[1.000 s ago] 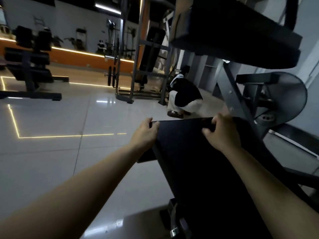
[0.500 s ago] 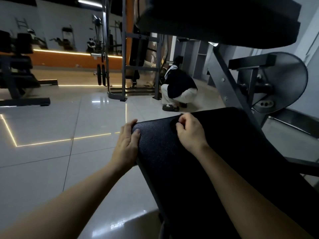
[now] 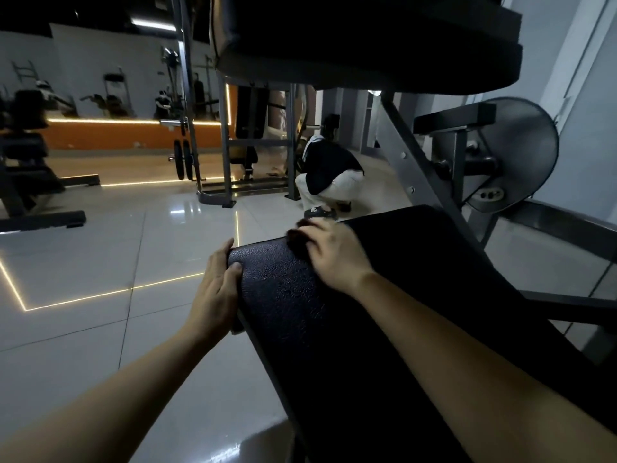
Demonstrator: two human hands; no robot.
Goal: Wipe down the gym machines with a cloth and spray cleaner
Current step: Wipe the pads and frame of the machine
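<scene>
Since 0.5 s ago the right hand (image 3: 334, 252) has slid left along the far edge of the pad (image 3: 334, 345), closer to its far-left corner, and the left hand (image 3: 217, 289) has dropped a little nearer along the pad's left side.

This black, grained pad slopes from the near right up to the middle of the scene. At its far edge the right hand's grip is curled over a small dark cloth (image 3: 295, 234) and presses it onto the pad. The fingers and cloth are smeared by motion, so the cloth's shape cannot be told. The left hand's grip holds the pad's left edge, with the thumb lying on the top surface and the fingers wrapped round the side.

Directly above hangs a 2nd thick black pad (image 3: 367, 51), carried on a grey steel strut (image 3: 412, 168) that slants down behind the lower pad. Right of the strut stands a round fan (image 3: 524, 152) against the pale wall. On the glossy tiled floor (image 3: 100, 255), crossed by thin lit lines, a person (image 3: 329, 175) crouches just beyond the pad's far edge. Further left is a rack (image 3: 187, 105) with weight plates (image 3: 183, 158), and an orange band (image 3: 110, 135) runs along the far wall.
</scene>
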